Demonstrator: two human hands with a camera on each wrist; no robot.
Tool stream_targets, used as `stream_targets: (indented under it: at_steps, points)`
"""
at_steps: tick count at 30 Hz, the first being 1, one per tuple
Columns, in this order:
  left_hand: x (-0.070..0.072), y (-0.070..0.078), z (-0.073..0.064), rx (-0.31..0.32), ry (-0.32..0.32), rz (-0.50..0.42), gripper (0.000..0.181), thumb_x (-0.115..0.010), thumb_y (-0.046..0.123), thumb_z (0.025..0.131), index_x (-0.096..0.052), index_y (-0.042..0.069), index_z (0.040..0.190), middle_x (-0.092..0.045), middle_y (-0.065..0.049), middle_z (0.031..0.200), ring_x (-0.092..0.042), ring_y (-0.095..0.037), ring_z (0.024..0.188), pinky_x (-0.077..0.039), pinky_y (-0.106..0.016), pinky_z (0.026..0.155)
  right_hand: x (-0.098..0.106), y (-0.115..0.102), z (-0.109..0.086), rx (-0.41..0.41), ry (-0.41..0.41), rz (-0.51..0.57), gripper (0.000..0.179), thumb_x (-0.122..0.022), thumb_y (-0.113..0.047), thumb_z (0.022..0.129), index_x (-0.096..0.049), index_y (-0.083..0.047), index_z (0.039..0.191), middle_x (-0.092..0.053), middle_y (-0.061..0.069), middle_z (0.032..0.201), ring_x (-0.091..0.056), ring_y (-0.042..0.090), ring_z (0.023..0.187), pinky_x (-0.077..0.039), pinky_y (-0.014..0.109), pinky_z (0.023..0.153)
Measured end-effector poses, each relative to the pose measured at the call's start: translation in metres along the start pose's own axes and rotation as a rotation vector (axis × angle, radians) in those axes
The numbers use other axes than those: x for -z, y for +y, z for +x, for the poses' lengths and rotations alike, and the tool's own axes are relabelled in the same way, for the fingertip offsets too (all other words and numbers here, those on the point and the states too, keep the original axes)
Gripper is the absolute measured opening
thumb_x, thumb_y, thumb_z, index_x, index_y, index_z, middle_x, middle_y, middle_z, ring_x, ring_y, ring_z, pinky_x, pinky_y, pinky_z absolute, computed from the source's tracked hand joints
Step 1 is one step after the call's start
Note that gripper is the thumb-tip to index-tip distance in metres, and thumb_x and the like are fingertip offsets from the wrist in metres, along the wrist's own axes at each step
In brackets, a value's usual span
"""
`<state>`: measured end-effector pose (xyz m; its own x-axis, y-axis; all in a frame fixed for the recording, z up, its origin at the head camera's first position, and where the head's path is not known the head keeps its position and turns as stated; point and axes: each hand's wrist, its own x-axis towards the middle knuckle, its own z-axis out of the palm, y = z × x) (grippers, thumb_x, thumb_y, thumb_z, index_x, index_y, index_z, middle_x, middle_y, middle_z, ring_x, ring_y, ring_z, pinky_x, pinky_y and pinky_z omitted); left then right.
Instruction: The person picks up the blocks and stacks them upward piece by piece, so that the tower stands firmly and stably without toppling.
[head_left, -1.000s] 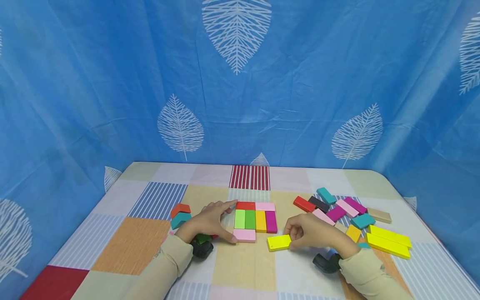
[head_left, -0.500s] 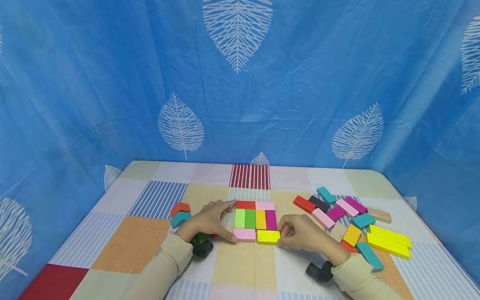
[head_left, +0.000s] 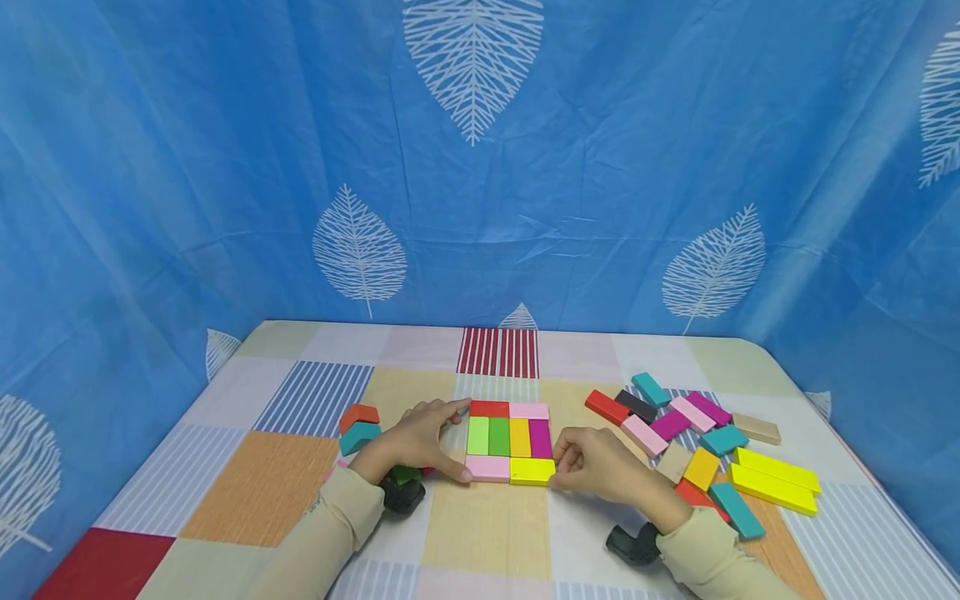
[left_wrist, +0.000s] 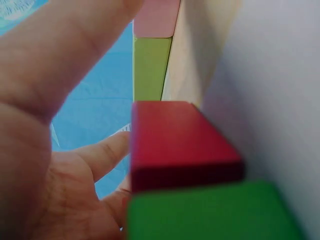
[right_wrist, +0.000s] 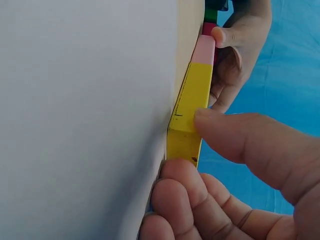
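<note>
Flat colored blocks form a rectangle. A red block (head_left: 489, 408) and a pink one line its far side, with light green (head_left: 477, 436), green (head_left: 498, 436), orange (head_left: 519, 437) and purple (head_left: 540, 438) blocks in the middle. A pink block (head_left: 487, 468) and a yellow block (head_left: 532, 472) make the near row, end to end. My left hand (head_left: 420, 437) spans the left side, thumb at the near pink block's end and index finger at the red block's corner. My right hand (head_left: 600, 467) grips the yellow block's right end, thumb (right_wrist: 227, 131) on its near side and curled fingers at the end.
Loose blocks lie in a heap at the right, among them a teal block (head_left: 737, 511) and long yellow bars (head_left: 772, 489). Orange (head_left: 360, 415) and teal (head_left: 360, 437) pieces stand left of my left hand, with red (left_wrist: 180, 135) and green (left_wrist: 210, 212) blocks beneath that wrist.
My right hand has slid the yellow block leftward and up against the near pink block and the row behind. My left hand has kept its place at the left side.
</note>
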<state>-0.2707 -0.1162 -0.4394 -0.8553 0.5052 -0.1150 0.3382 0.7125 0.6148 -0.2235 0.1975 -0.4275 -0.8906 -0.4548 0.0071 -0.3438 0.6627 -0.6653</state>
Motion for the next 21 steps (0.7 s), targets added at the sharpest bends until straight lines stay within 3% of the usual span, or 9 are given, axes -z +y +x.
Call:
stream_targets:
  at_steps: [6, 11, 18, 21]
  points:
    - [-0.001, -0.001, 0.0, -0.001, 0.006, 0.0, 0.11, -0.099, 0.041, 0.073, -0.046, 0.006, 0.162, -0.055, 0.003, 0.117, -0.045, -0.022, 0.111, -0.037, -0.041, 0.094, -0.002, -0.001, 0.0, -0.02, 0.008, 0.002, 0.03, -0.095, -0.012, 0.082, -0.067, -0.01, 0.094, -0.06, -0.006, 0.077, -0.055, 0.011, 0.069, -0.049, 0.022, 0.063]
    - [-0.001, -0.003, 0.001, -0.003, 0.005, -0.006, 0.111, -0.099, 0.043, 0.073, -0.045, 0.005, 0.163, -0.055, 0.003, 0.118, -0.045, -0.024, 0.114, -0.038, -0.043, 0.096, 0.003, 0.004, 0.002, 0.019, -0.04, 0.023, 0.029, -0.093, -0.016, 0.085, -0.066, -0.01, 0.096, -0.06, -0.007, 0.078, -0.055, 0.009, 0.069, -0.048, 0.022, 0.062]
    - [0.0, -0.005, 0.001, -0.017, -0.002, -0.02, 0.112, -0.098, 0.045, 0.074, -0.043, 0.008, 0.165, -0.057, 0.002, 0.121, -0.046, -0.024, 0.115, -0.039, -0.045, 0.097, 0.028, 0.023, 0.007, 0.047, -0.135, 0.114, 0.017, -0.083, -0.015, 0.094, -0.072, -0.006, 0.103, -0.064, -0.005, 0.085, -0.059, 0.011, 0.074, -0.052, 0.023, 0.066]
    - [0.0, -0.004, 0.001, -0.027, -0.005, -0.015, 0.11, -0.096, 0.045, 0.075, -0.044, 0.01, 0.165, -0.057, 0.001, 0.12, -0.046, -0.023, 0.112, -0.039, -0.044, 0.095, 0.041, 0.031, 0.007, 0.051, -0.119, 0.152, 0.017, -0.08, -0.011, 0.097, -0.073, -0.002, 0.109, -0.066, -0.002, 0.089, -0.061, 0.015, 0.077, -0.055, 0.025, 0.069]
